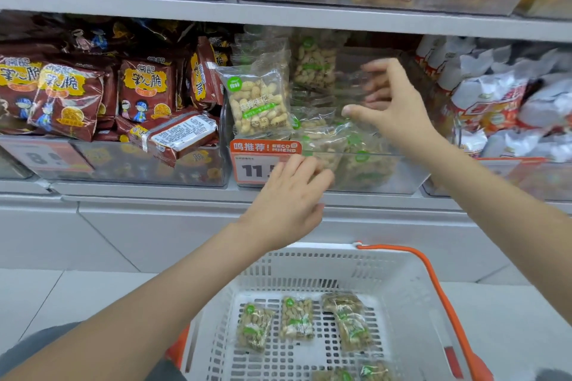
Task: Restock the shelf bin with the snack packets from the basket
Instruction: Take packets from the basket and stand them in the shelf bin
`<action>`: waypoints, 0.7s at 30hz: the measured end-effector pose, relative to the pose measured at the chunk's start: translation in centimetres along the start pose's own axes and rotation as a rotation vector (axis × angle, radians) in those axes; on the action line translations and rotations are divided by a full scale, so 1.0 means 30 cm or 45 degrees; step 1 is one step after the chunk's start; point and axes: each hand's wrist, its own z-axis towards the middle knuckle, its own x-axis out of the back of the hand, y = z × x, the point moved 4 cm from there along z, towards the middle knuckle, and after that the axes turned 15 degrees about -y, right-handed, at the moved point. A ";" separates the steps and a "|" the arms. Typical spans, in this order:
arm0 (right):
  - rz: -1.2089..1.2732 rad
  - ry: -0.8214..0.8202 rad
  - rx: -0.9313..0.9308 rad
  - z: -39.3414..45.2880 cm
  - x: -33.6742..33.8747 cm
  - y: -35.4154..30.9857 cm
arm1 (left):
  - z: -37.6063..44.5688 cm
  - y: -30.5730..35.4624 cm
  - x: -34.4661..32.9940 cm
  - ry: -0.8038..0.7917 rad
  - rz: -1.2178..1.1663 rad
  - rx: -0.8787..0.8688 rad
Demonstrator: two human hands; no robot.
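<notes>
One upright pkt (259,102), long axis vertical

The basket (387,281) sits on the floor, below and in front of the shelf (154,195). Peanut packets (297,317) lie in it. The bin (387,176) stands on the shelf, more packets inside. Noodle snack bags (142,90) sit to its left, other bags (501,102) to its right.

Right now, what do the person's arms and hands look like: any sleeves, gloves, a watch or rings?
Both forearms are bare as far as the picture shows, with no sleeve in view. The left hand and the right hand wear no gloves, and no watch, bracelet or ring shows on either. Grey cloth at the bottom left edge looks like clothing, though which garment cannot be told.
</notes>
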 end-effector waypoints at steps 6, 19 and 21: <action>-0.074 -0.104 0.063 -0.412 -0.171 0.040 | -0.113 0.017 -0.231 -0.369 -0.612 0.284; -0.350 -0.872 -1.189 -0.938 -0.749 0.866 | -0.637 -0.052 -0.983 -1.421 -0.660 1.159; -0.435 -0.809 -1.231 -0.925 -0.774 0.917 | -0.637 -0.062 -1.037 -1.362 -0.730 1.272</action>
